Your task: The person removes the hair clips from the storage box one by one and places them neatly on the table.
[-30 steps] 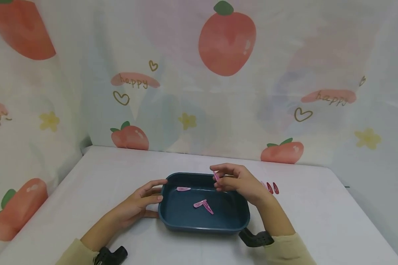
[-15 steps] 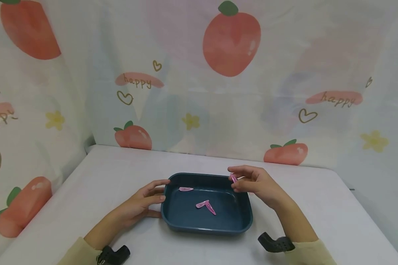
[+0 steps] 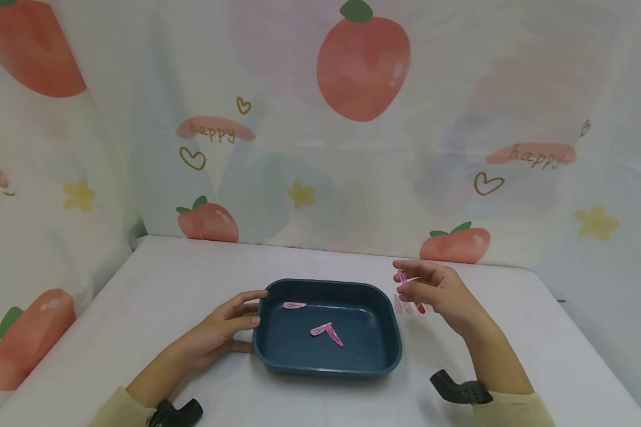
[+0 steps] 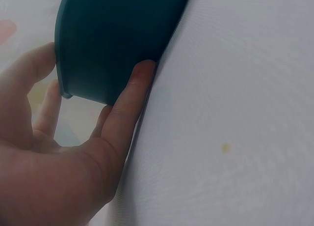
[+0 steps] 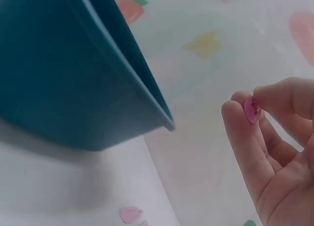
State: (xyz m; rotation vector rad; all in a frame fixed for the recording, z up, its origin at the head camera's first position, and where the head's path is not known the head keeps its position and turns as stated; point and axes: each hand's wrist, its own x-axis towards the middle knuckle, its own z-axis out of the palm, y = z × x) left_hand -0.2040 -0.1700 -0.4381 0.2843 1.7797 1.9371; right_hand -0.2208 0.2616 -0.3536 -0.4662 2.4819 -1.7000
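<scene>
My left hand (image 3: 219,329) rests against the left end of a dark teal plastic basin (image 3: 363,347), fingertips at the rim and the thumb (image 4: 140,83) low on its outer wall. Inside the basin lie three pink snap hair clips: one (image 3: 295,305) near the far left corner, and two, a left one (image 3: 318,330) and a right one (image 3: 335,336), meeting in a V near the middle. My right hand (image 3: 440,290) pinches another pink hair clip (image 5: 252,111) between thumb and fingers, raised beyond the basin's right end.
Several more clips lie on the white table (image 3: 224,267) right of the basin, pink ones (image 3: 399,305) and a red one (image 3: 420,308), partly hidden by my right hand. A fruit-printed curtain (image 3: 278,130) hangs behind the table and along its left side.
My right hand has moved right, from over the basin to beyond its right end, still pinching the pink hair clip. The left hand and the basin's contents have stayed put.
</scene>
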